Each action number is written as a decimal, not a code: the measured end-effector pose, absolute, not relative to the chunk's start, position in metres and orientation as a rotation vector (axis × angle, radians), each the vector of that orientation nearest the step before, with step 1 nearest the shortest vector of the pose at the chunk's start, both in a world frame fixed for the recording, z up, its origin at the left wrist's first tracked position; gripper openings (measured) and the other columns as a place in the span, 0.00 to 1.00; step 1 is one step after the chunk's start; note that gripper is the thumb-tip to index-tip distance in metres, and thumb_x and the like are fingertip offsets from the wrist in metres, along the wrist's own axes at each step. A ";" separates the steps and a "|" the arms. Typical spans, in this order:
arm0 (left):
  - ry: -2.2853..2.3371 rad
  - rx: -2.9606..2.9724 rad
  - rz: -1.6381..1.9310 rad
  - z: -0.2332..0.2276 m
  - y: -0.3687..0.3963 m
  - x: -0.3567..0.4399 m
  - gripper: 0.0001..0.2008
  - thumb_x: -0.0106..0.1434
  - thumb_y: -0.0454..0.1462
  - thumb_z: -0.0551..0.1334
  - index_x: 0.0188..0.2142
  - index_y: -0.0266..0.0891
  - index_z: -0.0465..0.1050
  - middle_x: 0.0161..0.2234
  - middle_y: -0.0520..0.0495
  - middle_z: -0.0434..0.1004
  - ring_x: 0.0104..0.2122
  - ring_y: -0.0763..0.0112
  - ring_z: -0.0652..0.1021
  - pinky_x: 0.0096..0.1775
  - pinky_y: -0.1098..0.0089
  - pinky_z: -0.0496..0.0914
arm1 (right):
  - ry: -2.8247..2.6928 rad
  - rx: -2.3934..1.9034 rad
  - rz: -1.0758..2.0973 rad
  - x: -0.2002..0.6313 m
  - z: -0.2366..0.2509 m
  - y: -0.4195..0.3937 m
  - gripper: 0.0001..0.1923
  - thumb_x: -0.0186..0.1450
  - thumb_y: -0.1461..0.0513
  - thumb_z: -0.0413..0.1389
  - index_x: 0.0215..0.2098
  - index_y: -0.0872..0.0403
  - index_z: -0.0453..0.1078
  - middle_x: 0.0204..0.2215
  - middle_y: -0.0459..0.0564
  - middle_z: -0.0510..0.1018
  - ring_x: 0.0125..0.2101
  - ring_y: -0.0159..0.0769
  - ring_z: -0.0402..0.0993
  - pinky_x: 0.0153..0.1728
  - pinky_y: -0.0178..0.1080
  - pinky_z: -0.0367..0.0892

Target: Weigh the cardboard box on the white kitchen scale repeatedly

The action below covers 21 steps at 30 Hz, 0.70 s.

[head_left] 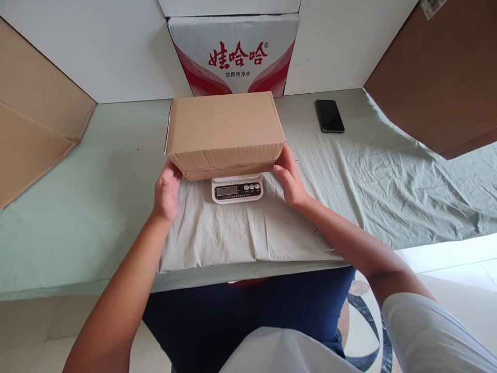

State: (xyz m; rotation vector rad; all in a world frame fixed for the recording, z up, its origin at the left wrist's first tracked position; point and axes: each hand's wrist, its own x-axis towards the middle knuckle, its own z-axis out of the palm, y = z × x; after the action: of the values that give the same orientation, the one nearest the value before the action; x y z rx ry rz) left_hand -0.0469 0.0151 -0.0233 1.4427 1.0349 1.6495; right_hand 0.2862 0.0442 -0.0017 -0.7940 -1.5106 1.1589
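Box: we hold a closed brown cardboard box (225, 132) over the kitchen scale (237, 189), its long side across us; it covers the platform, so we cannot tell whether it rests there or hangs just above.
Left hand: our left hand (167, 189) cups the box's lower left corner, fingers tucked out of sight under the edge — a steadying hold more than a clamp.
Right hand: our right hand (289, 178) presses flat against the lower right corner, fingers spread along the side; the two hands brace the box from opposite ends, which keeps it level and centred.
Scale: white, display and buttons facing us and left uncovered in front of the box, so the readout stays legible.
Cloth: a pale green cloth (388, 176), wrinkled to the right, covers the table under the scale.
Phone: a dark phone (329, 115) lies face up, well apart to the right.
Backdrop: a printed red-and-white carton (234, 54) stands behind the box; cardboard sheets (34, 119) lean at both sides — a screened-off bay.
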 end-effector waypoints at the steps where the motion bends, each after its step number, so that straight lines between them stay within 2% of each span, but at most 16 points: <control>1: 1.026 1.446 1.638 -0.021 0.013 -0.046 0.41 0.68 0.71 0.60 0.65 0.51 0.84 0.69 0.39 0.82 0.73 0.44 0.77 0.74 0.50 0.70 | -1.506 -0.793 1.154 0.285 0.000 0.043 0.48 0.67 0.31 0.59 0.79 0.34 0.56 0.83 0.47 0.63 0.85 0.59 0.52 0.87 0.69 0.51; 5: 0.973 1.466 1.611 -0.012 0.006 -0.040 0.41 0.70 0.70 0.57 0.69 0.55 0.81 0.72 0.42 0.79 0.75 0.42 0.74 0.76 0.47 0.68 | -1.497 -0.825 1.131 0.280 0.007 0.039 0.49 0.67 0.30 0.57 0.79 0.35 0.54 0.84 0.47 0.61 0.85 0.61 0.52 0.85 0.69 0.55; 9: 0.952 1.451 1.602 -0.009 0.003 -0.035 0.41 0.70 0.70 0.56 0.71 0.55 0.80 0.72 0.41 0.79 0.75 0.40 0.74 0.78 0.45 0.65 | -1.474 -0.841 1.157 0.274 0.007 0.042 0.46 0.66 0.32 0.57 0.76 0.37 0.59 0.82 0.48 0.64 0.81 0.61 0.57 0.84 0.67 0.58; 12: 0.962 1.441 1.606 -0.008 0.004 -0.031 0.40 0.69 0.70 0.58 0.70 0.55 0.81 0.71 0.40 0.80 0.74 0.40 0.76 0.77 0.45 0.66 | -1.429 -0.846 1.178 0.269 0.004 0.044 0.43 0.66 0.36 0.58 0.75 0.38 0.60 0.79 0.48 0.67 0.80 0.59 0.59 0.84 0.67 0.57; 16: 0.956 1.421 1.647 -0.002 0.007 -0.025 0.37 0.69 0.69 0.58 0.67 0.58 0.83 0.68 0.41 0.82 0.72 0.42 0.77 0.75 0.45 0.68 | -1.418 -0.830 1.181 0.263 0.000 0.045 0.45 0.65 0.37 0.58 0.76 0.37 0.57 0.79 0.49 0.66 0.79 0.58 0.60 0.84 0.65 0.58; 21: 0.919 1.439 1.703 0.017 0.021 -0.024 0.35 0.67 0.70 0.61 0.61 0.56 0.85 0.66 0.41 0.82 0.71 0.42 0.77 0.73 0.46 0.70 | -1.518 -0.814 1.083 0.262 0.006 0.075 0.48 0.67 0.34 0.57 0.80 0.36 0.50 0.81 0.49 0.61 0.82 0.60 0.54 0.85 0.67 0.55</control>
State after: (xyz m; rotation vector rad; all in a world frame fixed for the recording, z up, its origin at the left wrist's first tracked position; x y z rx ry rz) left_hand -0.0241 0.0214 0.0172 1.4387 0.9192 1.7029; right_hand 0.2622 0.0750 0.0063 -0.8143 -1.5179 1.0829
